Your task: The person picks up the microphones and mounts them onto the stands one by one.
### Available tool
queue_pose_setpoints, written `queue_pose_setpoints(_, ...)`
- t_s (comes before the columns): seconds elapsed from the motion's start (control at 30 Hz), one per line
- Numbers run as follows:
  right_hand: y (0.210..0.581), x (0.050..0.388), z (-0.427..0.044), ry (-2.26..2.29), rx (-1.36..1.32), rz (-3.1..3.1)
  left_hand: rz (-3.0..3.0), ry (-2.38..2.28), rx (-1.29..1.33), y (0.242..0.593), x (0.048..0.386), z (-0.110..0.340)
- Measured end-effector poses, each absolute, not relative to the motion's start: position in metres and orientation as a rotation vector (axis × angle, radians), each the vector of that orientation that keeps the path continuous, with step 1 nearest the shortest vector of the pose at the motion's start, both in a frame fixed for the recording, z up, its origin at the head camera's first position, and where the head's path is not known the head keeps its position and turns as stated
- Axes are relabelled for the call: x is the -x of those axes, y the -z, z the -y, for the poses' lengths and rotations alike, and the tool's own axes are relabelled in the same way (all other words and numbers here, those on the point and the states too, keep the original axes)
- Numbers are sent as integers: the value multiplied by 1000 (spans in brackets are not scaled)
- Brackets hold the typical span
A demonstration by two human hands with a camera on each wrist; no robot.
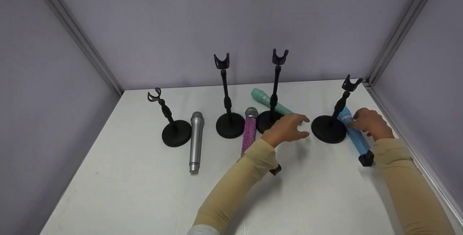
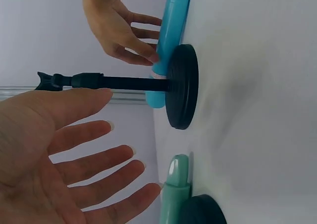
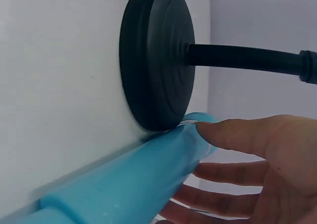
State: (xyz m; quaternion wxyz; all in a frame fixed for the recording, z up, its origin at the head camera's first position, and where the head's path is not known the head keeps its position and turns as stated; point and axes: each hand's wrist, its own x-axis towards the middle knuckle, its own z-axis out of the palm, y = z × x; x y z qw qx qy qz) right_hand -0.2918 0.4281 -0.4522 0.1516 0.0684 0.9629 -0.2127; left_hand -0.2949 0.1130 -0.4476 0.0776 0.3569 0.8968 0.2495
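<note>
A silver mic (image 1: 196, 141), pink mic (image 1: 249, 130) and green mic (image 1: 262, 97) lie loose on the surface (image 1: 144, 191); the left hand (image 1: 287, 128) hovers spread, empty; the right hand (image 1: 373, 123) pinches the blue mic (image 1: 359, 141) beside the rightmost stand (image 1: 328, 130). No stand yet bears a mic.

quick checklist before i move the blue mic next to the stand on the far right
1. Left hand free: ok, open and holding nothing.
2. Right hand at blue microphone: ok, thumb at its side.
3. Firm hold: cannot tell, fingers partly hidden behind it.
4. Clearance from rightmost microphone stand: not ok, little or no gap visible at its base.
5. Stand's holder free: ok, no microphone in it.
</note>
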Motion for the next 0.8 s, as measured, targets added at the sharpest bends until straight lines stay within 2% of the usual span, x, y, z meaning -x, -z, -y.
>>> queue_pose_setpoints(0.37, 464, 302, -432, 631, -221, -2753, -2676, -715, -1078, 452, 307, -132)
queue_pose_setpoints(0.8, 431, 286, -446, 768, -178, -2673, -2635, -855, -1053, 465, 337, -177)
